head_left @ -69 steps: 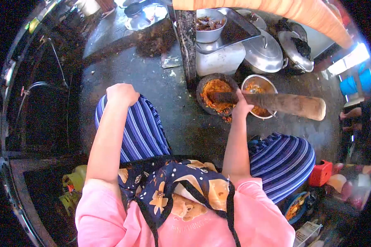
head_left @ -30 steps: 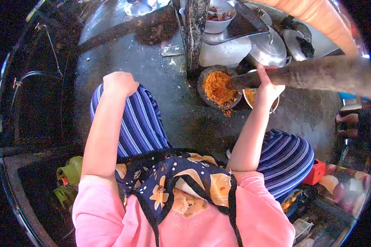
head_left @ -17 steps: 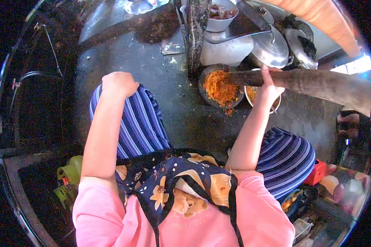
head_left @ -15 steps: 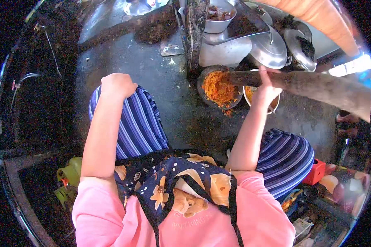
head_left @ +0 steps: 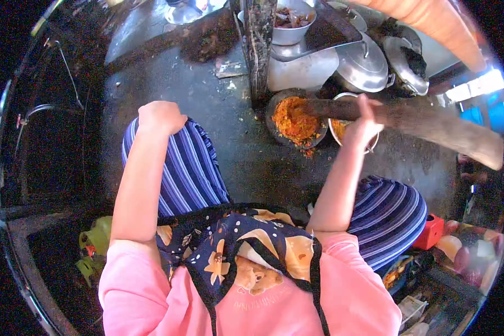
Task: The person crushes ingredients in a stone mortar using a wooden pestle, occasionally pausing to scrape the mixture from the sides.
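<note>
A long, thick wooden pestle [head_left: 420, 120] slants in from the right, and my right hand [head_left: 365, 123] is closed around it. Its left end sits in orange-red chopped or mashed food [head_left: 292, 122] inside a dark mortar [head_left: 321, 138] on the floor. Some bits have spilled over the mortar's near edge. Beneath my right hand is a light-rimmed bowl [head_left: 331, 134] with more orange food, partly hidden by the hand and pestle. My left hand [head_left: 161, 117] rests as a fist on my left knee, on the striped cloth [head_left: 179, 168].
A dark post [head_left: 260, 56] rises just behind the mortar. Beyond it are a metal pot [head_left: 294, 31] with dark contents, a large lidded pot [head_left: 364, 67] and another metal lid [head_left: 406, 67]. A red object [head_left: 429, 232] lies beside my right knee.
The pestle's free right end has dipped slightly, and my right hand has shifted a little with it. My left hand stays on the knee.
</note>
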`<state>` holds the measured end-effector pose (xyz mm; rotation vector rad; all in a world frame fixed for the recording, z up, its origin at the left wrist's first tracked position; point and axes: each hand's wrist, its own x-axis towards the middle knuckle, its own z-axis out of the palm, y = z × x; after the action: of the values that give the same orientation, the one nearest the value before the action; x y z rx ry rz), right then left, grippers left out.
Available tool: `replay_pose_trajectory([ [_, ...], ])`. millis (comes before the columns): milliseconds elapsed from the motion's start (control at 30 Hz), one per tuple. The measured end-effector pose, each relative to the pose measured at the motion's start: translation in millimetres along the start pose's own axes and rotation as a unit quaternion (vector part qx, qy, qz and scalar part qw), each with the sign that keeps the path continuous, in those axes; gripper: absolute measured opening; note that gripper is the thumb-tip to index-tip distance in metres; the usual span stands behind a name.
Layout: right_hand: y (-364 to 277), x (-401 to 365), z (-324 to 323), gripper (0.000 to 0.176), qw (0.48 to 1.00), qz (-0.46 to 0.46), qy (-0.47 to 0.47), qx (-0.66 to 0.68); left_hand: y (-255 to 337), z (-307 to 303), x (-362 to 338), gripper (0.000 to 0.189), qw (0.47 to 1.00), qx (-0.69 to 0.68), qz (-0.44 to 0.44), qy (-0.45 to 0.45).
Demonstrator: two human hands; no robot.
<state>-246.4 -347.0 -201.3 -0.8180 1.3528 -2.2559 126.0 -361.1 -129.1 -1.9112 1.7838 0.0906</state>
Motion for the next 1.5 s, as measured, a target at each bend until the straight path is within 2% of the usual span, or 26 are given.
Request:
replay_pose_trajectory([
  [33, 26.7, -7.1, -3.4, 0.027, 0.997, 0.058, 0.043, -0.033, 0.1, -4.3, -1.2, 0.039, 1.000, 0.005, -0.009, -0.023],
  [67, 63.5, -24.6, -0.5, 0.040, 0.994, 0.046, 0.095, 0.028, 0.3, -3.7, -1.0, 0.039, 1.000, 0.004, -0.011, -0.021],
  [100, 106.2, -43.0, -18.6, 0.055, 0.993, 0.102, 0.056, -0.027, 0.8, 0.8, 0.3, 0.040, 1.000, 0.008, -0.002, 0.002],
  [167, 109.1, -52.9, -25.7, 0.067, 0.988, 0.118, 0.060, 0.079, -0.9, -0.1, 3.4, 0.042, 1.000, 0.013, 0.001, 0.026],
  [233, 90.2, -43.9, -20.2, 0.069, 0.989, 0.120, 0.084, 0.030, 2.6, 0.4, 3.3, 0.042, 1.000, 0.010, 0.013, 0.014],
  [267, 74.5, -34.6, -12.9, 0.055, 0.991, 0.065, 0.095, 0.076, 3.7, 1.5, 2.7, 0.042, 0.999, 0.022, 0.013, 0.024],
  [333, 6.0, -13.9, 0.0, 0.022, 0.993, 0.093, 0.042, 0.051, 2.1, 3.0, 6.2, 0.042, 1.000, 0.014, 0.013, 0.019],
  [367, -12.0, -0.9, -3.8, 0.019, 0.999, 0.050, -0.001, -0.014, 1.5, 4.5, 5.5, 0.042, 1.000, 0.007, 0.014, 0.013],
  [467, -25.1, 11.2, -6.1, 0.015, 0.996, 0.084, -0.004, 0.015, 0.7, 4.0, 6.5, 0.041, 1.000, 0.005, 0.009, 0.002],
  [500, 8.7, 15.4, -19.2, 0.029, 0.997, 0.062, -0.027, -0.030, -0.3, 4.4, 7.0, 0.041, 1.000, 0.009, 0.008, 0.003],
  [567, 84.5, -15.6, -22.3, 0.055, 0.991, 0.010, 0.042, -0.124, 0.5, 4.0, 3.9, 0.041, 1.000, 0.010, 0.011, 0.013],
  [633, 92.2, -45.2, -23.2, 0.074, 0.984, 0.169, 0.039, 0.025, 2.1, -1.2, 3.4, 0.041, 1.000, 0.008, 0.010, 0.023],
  [667, 96.2, -38.3, -19.2, 0.074, 0.984, 0.171, 0.035, 0.029, 3.3, -4.7, 3.0, 0.041, 1.000, 0.004, 0.007, 0.025],
  [733, 104.2, -35.5, -32.4, 0.073, 0.989, 0.130, 0.044, 0.053, 3.8, 1.8, 1.1, 0.041, 1.000, 0.010, 0.012, 0.018],
  [767, 64.2, -31.5, -12.8, 0.064, 0.992, 0.088, 0.061, 0.071, 4.8, -2.9, 0.9, 0.041, 1.000, 0.010, 0.011, 0.019],
  [833, 6.4, -7.1, -8.7, 0.023, 0.992, 0.115, -0.018, 0.043, 9.8, -11.2, -5.5, 0.039, 0.999, 0.015, -0.015, -0.036],
  [867, -16.3, 2.5, -3.4, 0.017, 0.995, 0.092, -0.017, 0.047, 8.5, -8.0, -3.3, 0.039, 0.999, 0.015, -0.012, -0.037],
  [967, -16.1, 16.0, -13.3, 0.016, 0.998, 0.049, -0.024, -0.013, 5.0, -5.8, 0.1, 0.039, 0.999, 0.013, 0.001, -0.032],
  [1033, 59.4, 3.9, -29.5, 0.017, 0.995, 0.021, -0.026, -0.094, 5.8, -12.5, -5.9, 0.039, 0.999, 0.017, -0.010, -0.041],
  [1100, 109.1, -41.5, -22.7, 0.023, 0.993, 0.079, 0.084, 0.029, 3.7, 0.2, -0.9, 0.039, 1.000, 0.016, 0.009, -0.003],
  [1167, 124.3, -42.6, -46.8, 0.031, 0.991, 0.126, -0.003, 0.042, -0.6, 3.6, 2.3, 0.040, 0.999, 0.016, 0.021, 0.029],
  [1233, 97.3, -41.6, -35.9, 0.027, 0.991, 0.128, 0.042, 0.026, 5.2, 0.8, 1.4, 0.040, 1.000, 0.013, 0.010, 0.015],
  [1267, 82.4, -29.0, -24.5, 0.020, 0.994, 0.070, 0.048, 0.070, 5.1, 0.7, 2.3, 0.041, 1.000, 0.016, 0.018, 0.018],
  [1400, -27.6, 10.8, -7.7, 0.016, 0.997, 0.062, -0.050, 0.004, 6.4, -1.2, 4.0, 0.039, 1.000, 0.017, 0.002, -0.025],
  [1467, -33.8, 12.6, -9.4, 0.017, 0.996, 0.044, -0.075, 0.008, 6.3, -8.2, -3.2, 0.040, 0.999, 0.014, -0.011, -0.035],
  [1500, -4.3, 13.9, -18.1, 0.016, 0.996, 0.024, -0.068, -0.054, 6.6, -8.1, -3.9, 0.040, 0.999, 0.012, -0.010, -0.034],
])
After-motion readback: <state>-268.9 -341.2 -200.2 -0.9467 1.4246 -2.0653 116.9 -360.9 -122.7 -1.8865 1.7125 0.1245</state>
